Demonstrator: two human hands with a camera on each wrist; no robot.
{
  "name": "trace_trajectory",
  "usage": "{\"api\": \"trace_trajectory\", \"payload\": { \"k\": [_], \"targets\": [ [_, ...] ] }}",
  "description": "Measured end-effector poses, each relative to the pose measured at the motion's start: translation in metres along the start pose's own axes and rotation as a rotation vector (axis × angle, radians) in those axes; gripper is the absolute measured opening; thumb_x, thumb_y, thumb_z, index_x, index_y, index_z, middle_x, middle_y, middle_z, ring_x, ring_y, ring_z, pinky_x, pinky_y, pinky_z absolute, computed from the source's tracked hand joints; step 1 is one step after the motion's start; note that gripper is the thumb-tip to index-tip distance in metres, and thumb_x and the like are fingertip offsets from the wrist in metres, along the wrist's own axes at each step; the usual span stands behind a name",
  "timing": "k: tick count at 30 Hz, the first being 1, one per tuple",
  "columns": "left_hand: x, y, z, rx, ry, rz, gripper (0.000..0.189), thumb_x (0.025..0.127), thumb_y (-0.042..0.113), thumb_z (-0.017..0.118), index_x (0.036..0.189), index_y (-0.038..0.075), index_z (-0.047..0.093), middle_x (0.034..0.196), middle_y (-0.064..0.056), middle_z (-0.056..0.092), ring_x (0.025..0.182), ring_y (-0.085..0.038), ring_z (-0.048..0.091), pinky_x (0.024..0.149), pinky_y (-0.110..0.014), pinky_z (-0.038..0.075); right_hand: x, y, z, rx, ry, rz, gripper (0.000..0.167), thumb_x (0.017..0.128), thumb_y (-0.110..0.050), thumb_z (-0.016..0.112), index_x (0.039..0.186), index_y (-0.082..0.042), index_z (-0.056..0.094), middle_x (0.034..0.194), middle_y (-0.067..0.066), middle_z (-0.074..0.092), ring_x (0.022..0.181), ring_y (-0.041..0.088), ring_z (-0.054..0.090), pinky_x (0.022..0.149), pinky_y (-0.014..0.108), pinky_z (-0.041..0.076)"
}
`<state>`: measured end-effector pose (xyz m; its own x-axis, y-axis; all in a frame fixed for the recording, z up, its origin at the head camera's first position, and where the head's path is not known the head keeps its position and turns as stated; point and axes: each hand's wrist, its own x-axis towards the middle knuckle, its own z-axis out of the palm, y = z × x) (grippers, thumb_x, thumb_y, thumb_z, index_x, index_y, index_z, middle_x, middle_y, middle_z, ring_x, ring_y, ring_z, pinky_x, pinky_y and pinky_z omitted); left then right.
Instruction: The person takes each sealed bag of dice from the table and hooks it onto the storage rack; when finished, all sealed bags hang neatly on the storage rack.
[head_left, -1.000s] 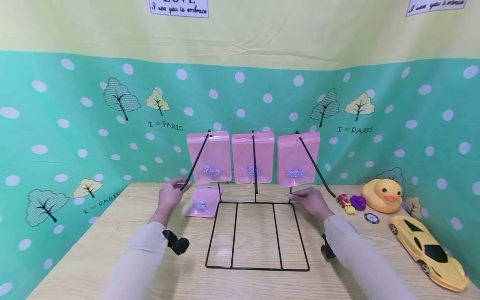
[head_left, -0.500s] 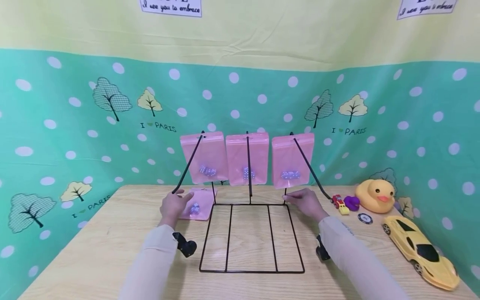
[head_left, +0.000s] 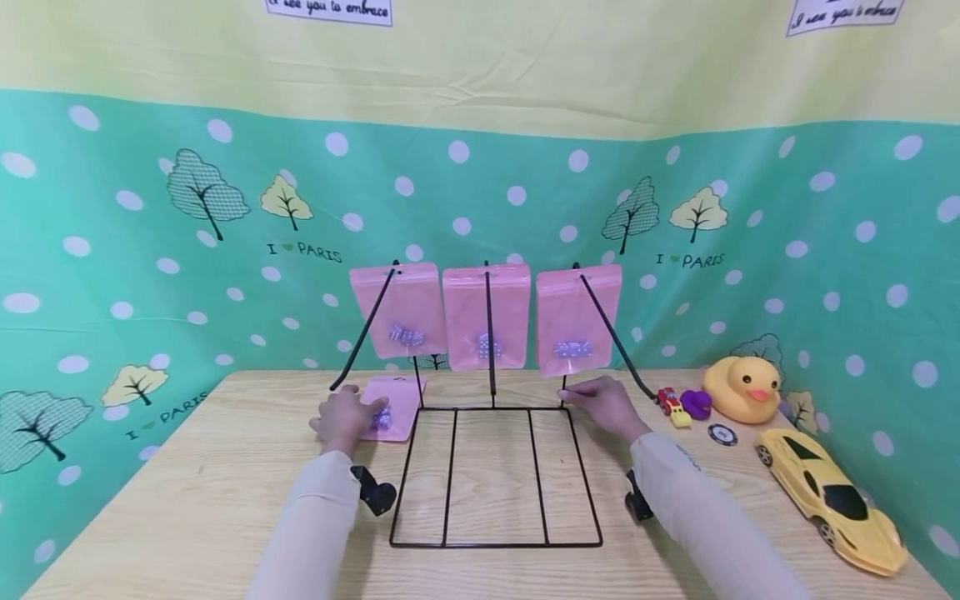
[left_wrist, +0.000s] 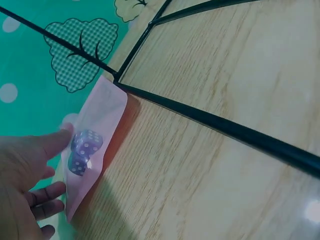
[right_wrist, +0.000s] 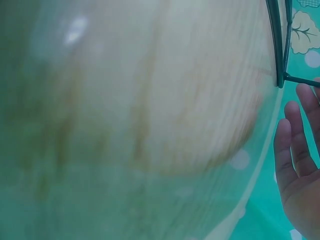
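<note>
A black wire display rack (head_left: pixel 492 546) stands on the table with three hooks. From each hook hangs a pink zip bag of dice: left bag (head_left: pixel 408 304), middle bag (head_left: pixel 506 308) and right bag (head_left: pixel 592 304). Another pink zip bag (left_wrist: pixel 107 107) lies beside the rack's left rear corner, purple dice (left_wrist: pixel 86 145) showing through. My left hand (head_left: pixel 345 419) is at this bag's left side, thumb by the dice and fingers loosely spread along the edge. With thumb and forefinger, my right hand (head_left: pixel 609 407) pinches the rack's right upright; its other fingers (right_wrist: pixel 300 145) are extended.
To the right are a red and yellow toy car (head_left: pixel 672 407), a purple duck (head_left: pixel 697 405), a big yellow duck (head_left: pixel 742 390), a round chip (head_left: pixel 723 434) and a yellow sports car (head_left: pixel 832 500). A polka-dot cloth (head_left: pixel 465 200) hangs behind the table (head_left: pixel 187 500).
My left hand has come down from beside the left hook's tip to the bag lying on the table. The right hand stays at the rack's upright. The head view has shifted slightly.
</note>
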<state>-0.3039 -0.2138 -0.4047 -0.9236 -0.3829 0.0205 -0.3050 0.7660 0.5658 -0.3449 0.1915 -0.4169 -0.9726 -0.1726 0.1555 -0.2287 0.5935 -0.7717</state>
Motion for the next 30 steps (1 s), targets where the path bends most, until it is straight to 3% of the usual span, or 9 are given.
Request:
{"api": "trace_trajectory", "payload": {
  "k": [6, 11, 15, 19, 25, 30],
  "targets": [
    [0.003, -0.003, -0.001, -0.033, -0.027, -0.014, 0.069, 0.096, 0.035, 0.067, 0.145, -0.008, 0.045, 0.144, -0.034, 0.048, 0.129, -0.057, 0.039, 0.106, -0.067, 0.025, 0.001, 0.001, 0.002, 0.006, 0.005, -0.023, 0.026, 0.098, -0.027, 0.07, 0.109, -0.005, 0.078, 0.106, 0.011, 0.076, 0.104, 0.031, 0.069, 0.094, 0.051, 0.053],
    [0.007, -0.003, 0.0, -0.119, -0.051, -0.004, 0.066, 0.094, 0.026, 0.069, 0.144, -0.01, 0.046, 0.143, -0.033, 0.049, 0.127, -0.057, 0.04, 0.106, -0.066, 0.024, 0.001, 0.002, 0.002, 0.001, 0.01, -0.015, 0.026, 0.098, -0.028, 0.07, 0.108, -0.006, 0.079, 0.106, 0.01, 0.077, 0.103, 0.03, 0.069, 0.094, 0.051, 0.053],
    [0.01, -0.002, 0.001, -0.257, -0.067, -0.002, 0.057, 0.094, 0.014, 0.065, 0.14, -0.015, 0.048, 0.135, -0.036, 0.054, 0.124, -0.052, 0.049, 0.111, -0.058, 0.032, 0.0, 0.003, 0.001, -0.012, 0.007, -0.016, 0.027, 0.099, -0.029, 0.07, 0.109, -0.006, 0.079, 0.106, 0.01, 0.077, 0.103, 0.029, 0.069, 0.093, 0.05, 0.054],
    [0.009, -0.001, -0.001, -0.373, -0.072, -0.02, 0.053, 0.092, 0.007, 0.059, 0.138, -0.018, 0.047, 0.13, -0.039, 0.055, 0.118, -0.046, 0.056, 0.106, -0.051, 0.044, 0.0, 0.001, 0.0, -0.017, 0.002, -0.012, 0.027, 0.099, -0.029, 0.07, 0.11, -0.006, 0.078, 0.106, 0.01, 0.077, 0.104, 0.03, 0.069, 0.093, 0.05, 0.054],
    [0.007, 0.0, -0.008, -0.444, -0.084, -0.053, 0.054, 0.09, 0.013, 0.052, 0.136, -0.015, 0.047, 0.13, -0.036, 0.051, 0.115, -0.042, 0.05, 0.106, -0.051, 0.041, 0.0, 0.0, 0.0, -0.022, -0.009, 0.01, 0.028, 0.099, -0.029, 0.07, 0.112, -0.006, 0.077, 0.108, 0.01, 0.076, 0.103, 0.029, 0.069, 0.092, 0.049, 0.054],
    [0.004, 0.0, -0.011, -0.443, -0.043, -0.063, 0.067, 0.099, 0.031, 0.05, 0.145, -0.015, 0.036, 0.137, -0.038, 0.046, 0.121, -0.046, 0.048, 0.112, -0.054, 0.036, 0.0, 0.0, -0.001, -0.019, -0.009, 0.017, 0.027, 0.098, -0.03, 0.07, 0.111, -0.008, 0.078, 0.109, 0.009, 0.076, 0.101, 0.025, 0.068, 0.092, 0.049, 0.054]
  ]
}}
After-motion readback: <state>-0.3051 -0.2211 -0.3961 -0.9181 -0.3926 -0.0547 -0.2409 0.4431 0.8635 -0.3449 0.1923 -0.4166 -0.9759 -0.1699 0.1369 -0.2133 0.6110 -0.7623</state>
